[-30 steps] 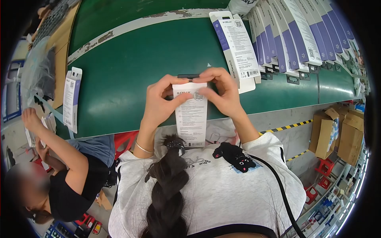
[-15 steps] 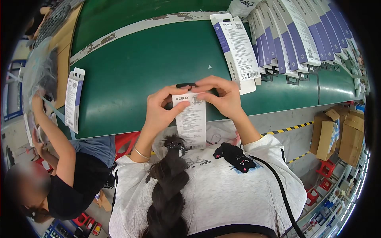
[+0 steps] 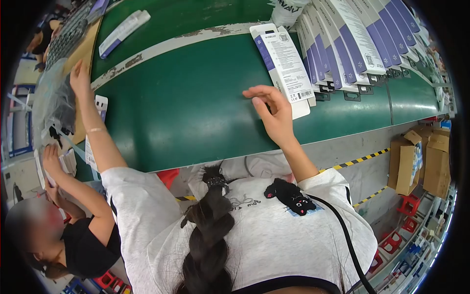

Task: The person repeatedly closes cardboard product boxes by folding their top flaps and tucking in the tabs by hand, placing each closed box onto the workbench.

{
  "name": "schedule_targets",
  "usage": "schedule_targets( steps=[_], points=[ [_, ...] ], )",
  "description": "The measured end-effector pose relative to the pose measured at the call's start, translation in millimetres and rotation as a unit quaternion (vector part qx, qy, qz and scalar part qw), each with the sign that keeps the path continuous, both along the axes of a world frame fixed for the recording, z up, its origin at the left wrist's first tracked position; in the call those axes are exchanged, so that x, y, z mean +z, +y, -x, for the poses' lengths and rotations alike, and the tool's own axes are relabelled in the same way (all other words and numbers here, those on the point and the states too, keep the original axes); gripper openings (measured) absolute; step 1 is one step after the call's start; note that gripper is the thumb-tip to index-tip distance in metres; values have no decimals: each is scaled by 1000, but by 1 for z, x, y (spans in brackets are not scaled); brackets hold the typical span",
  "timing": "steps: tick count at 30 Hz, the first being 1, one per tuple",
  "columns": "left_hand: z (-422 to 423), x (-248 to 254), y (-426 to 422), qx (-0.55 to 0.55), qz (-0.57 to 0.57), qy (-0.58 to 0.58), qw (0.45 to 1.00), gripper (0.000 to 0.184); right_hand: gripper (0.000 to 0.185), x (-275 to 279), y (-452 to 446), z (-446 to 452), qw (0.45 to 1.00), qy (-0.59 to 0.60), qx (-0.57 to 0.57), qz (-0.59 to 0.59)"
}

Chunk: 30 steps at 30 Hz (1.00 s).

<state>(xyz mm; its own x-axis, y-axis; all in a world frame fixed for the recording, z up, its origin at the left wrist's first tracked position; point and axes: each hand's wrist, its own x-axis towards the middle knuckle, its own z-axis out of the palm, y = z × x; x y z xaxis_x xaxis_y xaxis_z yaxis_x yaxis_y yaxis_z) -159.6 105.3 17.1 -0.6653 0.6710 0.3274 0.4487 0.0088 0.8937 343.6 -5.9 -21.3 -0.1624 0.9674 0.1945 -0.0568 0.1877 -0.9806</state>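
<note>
My left hand (image 3: 81, 81) is stretched out to the far left, above the cardboard edge, with its fingers apart and nothing in it. Its forearm partly covers a white box (image 3: 101, 104) on the green table (image 3: 176, 103). Beyond that hand, a white and purple box (image 3: 123, 34) lies slanted on the green surface behind the pale strip. My right hand (image 3: 274, 115) hovers over the table, fingers loosely bent, thumb apart, holding nothing. Just behind it lies a white CELLY box (image 3: 289, 63) with an open flap.
A long row of smartwatch boxes (image 3: 342, 44) stands at the back right, beside a white plastic bag (image 3: 286, 12). Clear plastic bags (image 3: 54, 93) lie at the left. A co-worker's arm (image 3: 78, 191) reaches in at lower left. Cardboard cartons (image 3: 406, 164) stand at the right.
The box held between both hands has left them; a similar box now lies at the upper left. My left hand has swung far left. My right hand stays near the middle, now empty.
</note>
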Motion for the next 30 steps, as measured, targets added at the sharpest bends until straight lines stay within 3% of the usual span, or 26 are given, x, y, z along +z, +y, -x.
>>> schedule_targets(
  steps=[3,5,7,9,16,17,19,24,25,30],
  points=[
    [48,3,-34,-93,110,179,973,40,16,1,1,2,1000,-10,0,-1],
    [71,11,-68,-178,267,298,899,53,16,3,2,3,1000,-23,9,-3],
    [60,25,-103,-193,397,98,892,54,15,4,0,5,999,-44,27,-14],
    [55,26,-118,-207,450,113,861,49,15,8,-1,6,997,-58,45,-15],
    [-75,-16,-109,-210,331,126,911,49,14,8,-3,9,989,-109,96,-32],
    [-121,-9,-108,-165,289,100,938,53,14,8,-3,9,989,-109,94,-32],
    [-174,-33,-107,-190,207,11,960,53,18,7,-3,8,991,-89,101,-20],
    [-300,-32,-129,-331,35,-205,920,43,32,11,-3,10,994,13,107,21],
    [-316,-28,-133,-337,26,-235,911,40,38,12,-4,10,992,59,108,35],
    [-344,-25,-143,-308,-23,-330,892,38,42,9,0,4,991,74,108,3]
  ],
)
